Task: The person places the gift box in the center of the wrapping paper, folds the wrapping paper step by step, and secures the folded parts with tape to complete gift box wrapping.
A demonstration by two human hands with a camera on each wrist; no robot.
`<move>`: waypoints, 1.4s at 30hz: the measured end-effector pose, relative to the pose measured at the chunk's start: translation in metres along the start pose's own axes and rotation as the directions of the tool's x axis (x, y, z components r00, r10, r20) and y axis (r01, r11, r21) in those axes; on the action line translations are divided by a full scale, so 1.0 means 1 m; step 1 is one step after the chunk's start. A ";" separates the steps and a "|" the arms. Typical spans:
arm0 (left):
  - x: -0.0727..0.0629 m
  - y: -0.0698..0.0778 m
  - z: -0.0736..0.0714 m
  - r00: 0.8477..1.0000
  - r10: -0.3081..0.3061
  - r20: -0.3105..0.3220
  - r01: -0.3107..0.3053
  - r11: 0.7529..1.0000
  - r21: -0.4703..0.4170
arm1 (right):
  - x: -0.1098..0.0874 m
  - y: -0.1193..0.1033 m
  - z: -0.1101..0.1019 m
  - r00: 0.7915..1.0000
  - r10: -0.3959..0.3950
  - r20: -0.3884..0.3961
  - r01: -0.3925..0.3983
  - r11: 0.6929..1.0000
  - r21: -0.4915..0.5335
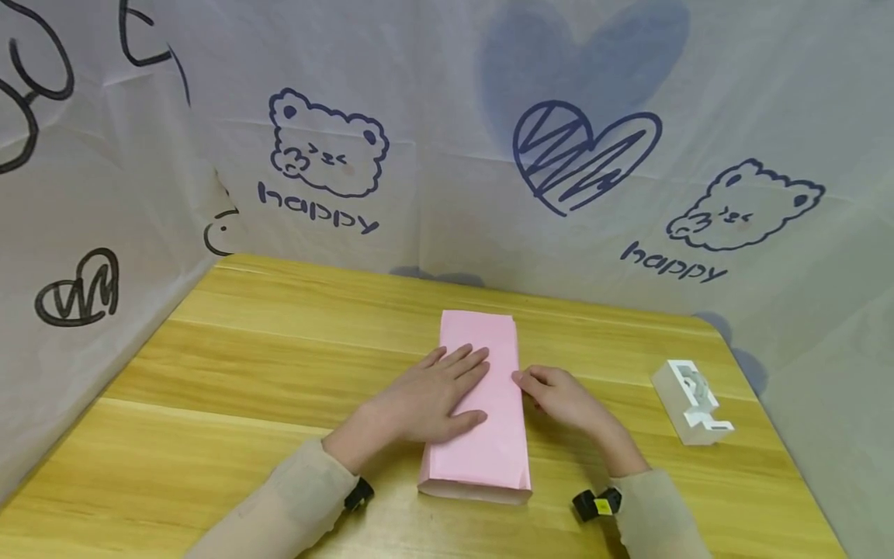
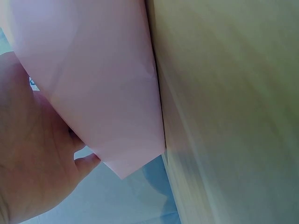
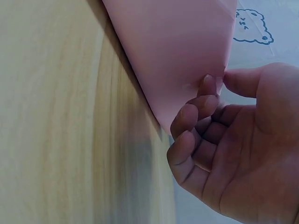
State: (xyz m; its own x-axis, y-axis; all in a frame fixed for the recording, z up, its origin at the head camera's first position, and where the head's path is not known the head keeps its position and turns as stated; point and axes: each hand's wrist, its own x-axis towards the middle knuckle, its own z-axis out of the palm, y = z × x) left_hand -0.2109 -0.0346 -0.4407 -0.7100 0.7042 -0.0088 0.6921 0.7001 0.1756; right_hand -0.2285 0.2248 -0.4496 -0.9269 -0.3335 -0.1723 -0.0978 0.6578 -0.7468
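A long pink folded-paper sleeve [image 1: 482, 458], box-like in shape, lies lengthwise on the table in the head view. Flat across its upper face rests my left hand [image 1: 436, 396], fingers stretched and thumb spread toward the near end. My right hand [image 1: 562, 400] pinches the sleeve's right edge between thumb and index finger, its other fingers curled. The right wrist view shows those fingertips [image 3: 209, 84] at the upper edge of the pink side, beside a small shiny patch. From the left wrist, the sleeve's smooth pink side [image 2: 107, 93] covers most of the left fingers.
On the right of the wooden table [image 1: 265, 349] stands a white blocky holder [image 1: 687, 411] with a round piece set in it. White sheeting [image 1: 447, 194] with drawn hearts and bears rises behind the table and along its sides.
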 end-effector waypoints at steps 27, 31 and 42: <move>-0.002 -0.012 -0.004 0.996 -0.084 0.021 0.085 0.995 -0.057 | -0.033 -0.022 0.017 0.908 -0.403 -0.117 0.352 0.883 -0.311; -0.005 -0.011 -0.003 0.997 -0.077 0.025 0.079 0.994 -0.080 | -0.033 -0.021 0.024 0.910 -0.398 -0.116 0.337 0.873 -0.351; -0.007 -0.012 -0.008 0.997 -0.062 0.043 0.066 0.993 -0.099 | -0.031 -0.017 0.025 0.875 -0.462 -0.143 0.367 0.827 -0.425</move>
State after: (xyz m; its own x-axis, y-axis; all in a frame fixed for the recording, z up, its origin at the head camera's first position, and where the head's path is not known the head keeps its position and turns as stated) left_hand -0.2154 -0.0487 -0.4352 -0.7452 0.6640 -0.0617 0.6276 0.7296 0.2717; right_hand -0.1894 0.2068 -0.4474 -0.8180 -0.4992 0.2860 -0.5753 0.7091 -0.4077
